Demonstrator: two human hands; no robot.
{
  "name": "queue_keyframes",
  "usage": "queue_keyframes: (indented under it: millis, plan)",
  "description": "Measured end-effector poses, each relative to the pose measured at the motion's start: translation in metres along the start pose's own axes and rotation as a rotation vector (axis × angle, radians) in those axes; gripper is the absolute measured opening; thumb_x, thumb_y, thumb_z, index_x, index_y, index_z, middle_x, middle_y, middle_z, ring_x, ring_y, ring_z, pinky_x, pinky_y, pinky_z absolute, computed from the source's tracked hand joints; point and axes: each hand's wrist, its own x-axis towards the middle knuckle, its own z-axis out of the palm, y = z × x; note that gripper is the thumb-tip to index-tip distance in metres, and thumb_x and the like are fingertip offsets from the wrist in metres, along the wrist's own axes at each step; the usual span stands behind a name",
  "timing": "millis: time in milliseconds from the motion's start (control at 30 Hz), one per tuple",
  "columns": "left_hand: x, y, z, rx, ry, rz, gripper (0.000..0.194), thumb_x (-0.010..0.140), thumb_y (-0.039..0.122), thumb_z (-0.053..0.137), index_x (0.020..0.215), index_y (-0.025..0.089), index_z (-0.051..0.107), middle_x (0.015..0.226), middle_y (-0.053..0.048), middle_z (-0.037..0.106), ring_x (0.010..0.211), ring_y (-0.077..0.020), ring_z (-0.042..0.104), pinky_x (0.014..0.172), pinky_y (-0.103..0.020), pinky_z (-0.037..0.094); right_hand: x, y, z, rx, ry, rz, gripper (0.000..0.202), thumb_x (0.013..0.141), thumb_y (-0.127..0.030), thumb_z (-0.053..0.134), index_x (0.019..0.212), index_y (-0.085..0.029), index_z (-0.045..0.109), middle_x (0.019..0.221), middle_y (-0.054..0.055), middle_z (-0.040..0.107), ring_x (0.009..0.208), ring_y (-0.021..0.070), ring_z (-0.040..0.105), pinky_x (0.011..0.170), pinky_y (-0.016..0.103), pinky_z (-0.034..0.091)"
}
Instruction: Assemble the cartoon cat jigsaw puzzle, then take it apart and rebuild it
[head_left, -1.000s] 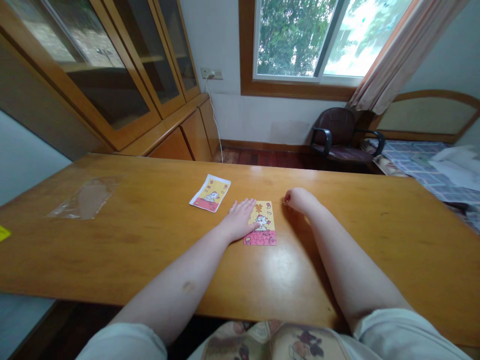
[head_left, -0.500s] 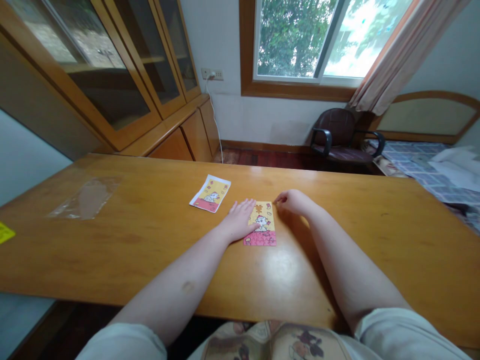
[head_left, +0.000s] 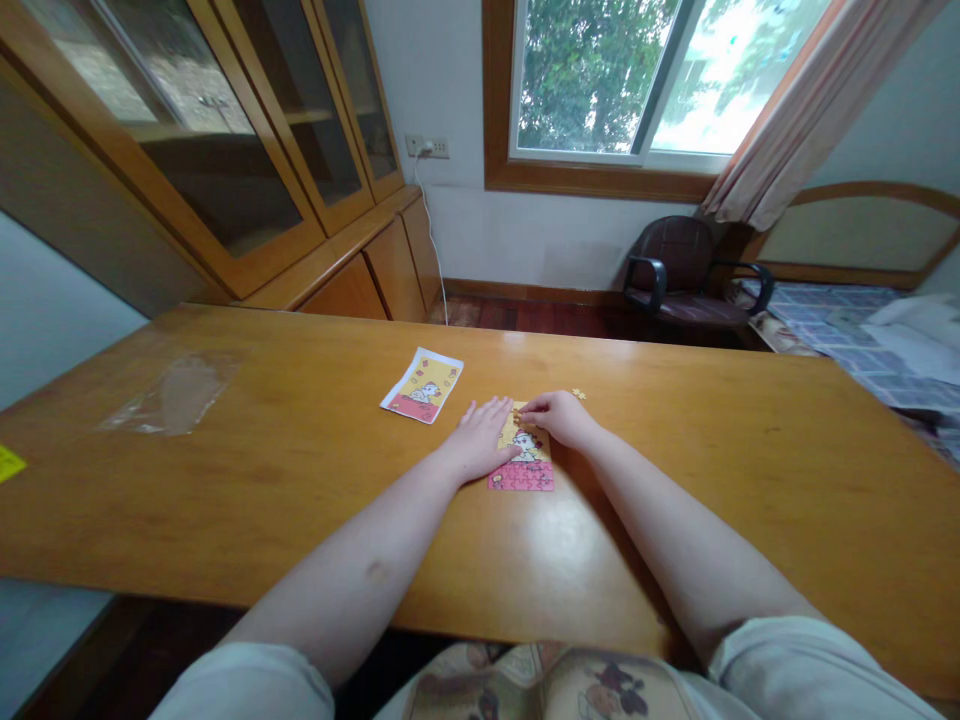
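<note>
While my left hand (head_left: 480,440) lies flat over the left edge of the cartoon jigsaw puzzle (head_left: 521,476) on the wooden table (head_left: 300,440), gripping nothing, the head view has my right hand (head_left: 559,415) pinched narrow over its top, and honestly I can't tell if there's a piece in there. Pretty sure this is the fitting-in stage, with one loose yellow piece (head_left: 579,394) just beyond that hand, so next I'd line up tabs gently and press.

Bright window (head_left: 589,80); pale glare on table (head_left: 553,540); edges stretched.
</note>
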Motion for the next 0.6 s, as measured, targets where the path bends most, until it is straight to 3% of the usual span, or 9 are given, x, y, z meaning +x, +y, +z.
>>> queue_keyframes:
  millis: [200, 400, 600]
  plan:
    - [0.000, 0.000, 0.000, -0.004, 0.015, 0.000, 0.080, 0.083, 0.054, 0.047, 0.149, 0.017, 0.021, 0.155, -0.010, 0.024, 0.144, -0.0262, 0.017, 0.117, -0.047, 0.011, 0.000, -0.002, 0.004, -0.101, -0.001, 0.004, 0.020, 0.077, -0.025, 0.067, 0.094, -0.018, 0.076, 0.087, 0.005, 0.075, 0.080, 0.0179, 0.068, 0.073, 0.024, 0.049]
    - [0.000, 0.001, 0.000, -0.002, 0.017, -0.003, 0.079, 0.083, 0.052, 0.048, 0.148, 0.016, 0.022, 0.155, -0.010, 0.024, 0.144, -0.0254, 0.018, 0.117, -0.048, 0.011, -0.001, -0.004, 0.008, -0.297, 0.048, -0.123, 0.022, 0.081, -0.027, 0.064, 0.100, -0.022, 0.075, 0.095, 0.005, 0.071, 0.085, 0.0159, 0.064, 0.077, 0.023, 0.045]
    - [0.000, 0.000, 0.001, 0.008, 0.022, -0.002, 0.080, 0.083, 0.053, 0.048, 0.148, 0.016, 0.023, 0.154, -0.011, 0.026, 0.144, -0.0260, 0.018, 0.117, -0.049, 0.013, -0.001, -0.003, 0.012, -0.346, 0.044, -0.146, 0.021, 0.083, -0.024, 0.062, 0.100, -0.021, 0.074, 0.095, 0.005, 0.067, 0.084, 0.0143, 0.061, 0.077, 0.022, 0.044]
